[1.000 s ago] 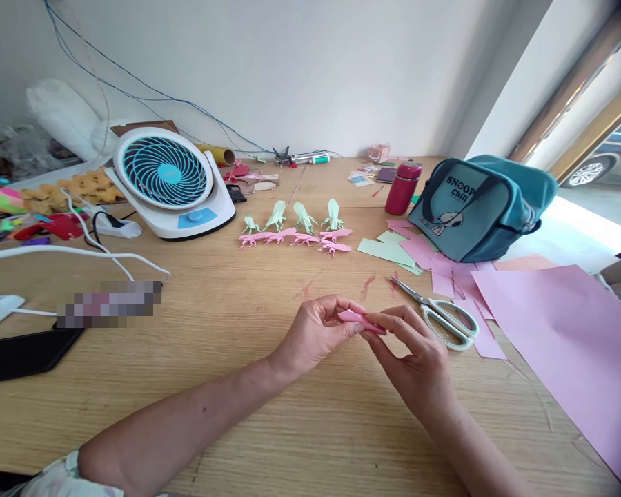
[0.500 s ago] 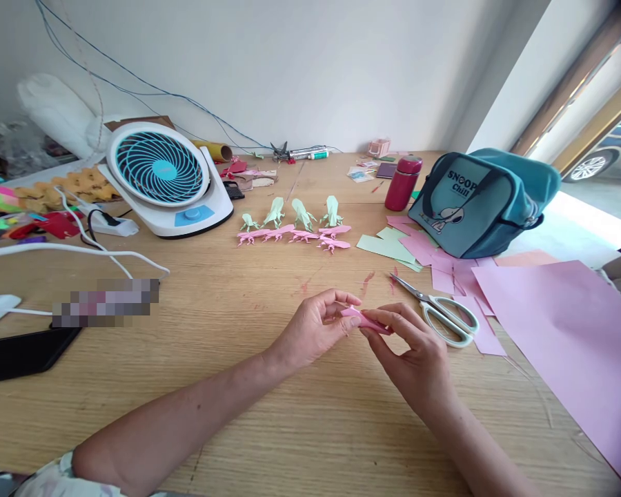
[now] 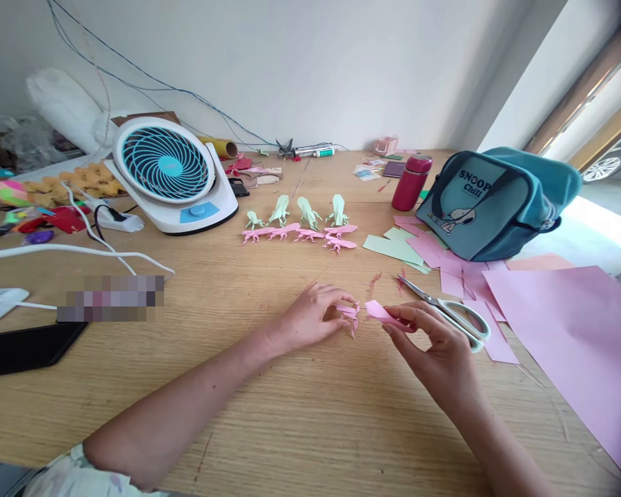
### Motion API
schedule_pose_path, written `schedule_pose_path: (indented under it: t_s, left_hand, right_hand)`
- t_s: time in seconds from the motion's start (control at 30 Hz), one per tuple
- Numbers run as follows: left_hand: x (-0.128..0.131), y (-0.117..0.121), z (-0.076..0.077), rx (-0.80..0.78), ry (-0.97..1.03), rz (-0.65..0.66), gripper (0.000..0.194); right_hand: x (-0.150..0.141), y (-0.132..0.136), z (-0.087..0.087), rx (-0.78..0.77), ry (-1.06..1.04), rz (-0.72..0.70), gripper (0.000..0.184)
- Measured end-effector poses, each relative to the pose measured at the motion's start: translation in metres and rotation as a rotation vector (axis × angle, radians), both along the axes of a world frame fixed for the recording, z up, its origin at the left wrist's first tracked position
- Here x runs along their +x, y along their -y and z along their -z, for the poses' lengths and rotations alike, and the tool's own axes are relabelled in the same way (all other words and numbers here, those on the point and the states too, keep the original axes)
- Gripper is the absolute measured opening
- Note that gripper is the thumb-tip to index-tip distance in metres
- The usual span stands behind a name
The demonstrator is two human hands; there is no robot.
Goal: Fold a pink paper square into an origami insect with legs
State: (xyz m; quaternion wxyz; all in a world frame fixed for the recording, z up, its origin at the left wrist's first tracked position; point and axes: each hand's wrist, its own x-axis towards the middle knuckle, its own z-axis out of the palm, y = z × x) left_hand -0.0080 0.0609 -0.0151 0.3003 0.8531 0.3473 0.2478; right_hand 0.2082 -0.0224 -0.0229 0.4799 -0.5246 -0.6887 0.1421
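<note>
My left hand [image 3: 318, 316] is closed on a small pink folded paper insect piece [image 3: 350, 313] with thin legs pointing out to the right. Between the thumb and fingers of my right hand [image 3: 435, 345] is a pink folded paper strip [image 3: 379, 312], its wide end facing the left hand. A narrow gap separates the two pink pieces. Beyond my hands stand several pink paper insects [image 3: 294, 233] in rows, with pale green paper insects [image 3: 308, 212] behind them. Scissors [image 3: 448, 310] with white handles lie beside my right hand, which partly covers one handle.
Pink paper sheets [image 3: 564, 331] and green paper pieces [image 3: 390, 250] cover the right side. Behind them are a teal bag [image 3: 489, 221] and a red bottle [image 3: 411, 185]. On the left are a white fan [image 3: 201, 214], a black phone [image 3: 25, 351] and white cables [image 3: 83, 250].
The two pink pieces were together between my hands and are now apart. My right hand has moved right with the folded strip. The view has shifted slightly.
</note>
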Motion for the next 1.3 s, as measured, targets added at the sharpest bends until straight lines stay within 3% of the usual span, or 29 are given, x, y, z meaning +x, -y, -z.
schedule_pose_path:
  t_s: [0.17, 0.53, 1.3]
  left_hand:
    - [0.002, 0.0, 0.011, 0.008, 0.024, 0.005, 0.005]
    - [-0.006, -0.001, -0.016, -0.068, 0.217, -0.06, 0.015]
    - [-0.002, 0.008, -0.02, -0.123, 0.256, -0.043, 0.016]
  right_hand:
    - [0.003, -0.002, 0.001, -0.001, 0.051, -0.009, 0.013]
    - [0.01, -0.004, 0.002, 0.032, 0.199, 0.008, 0.016]
    - [0.008, 0.0, -0.002, 0.102, 0.214, -0.057, 0.025]
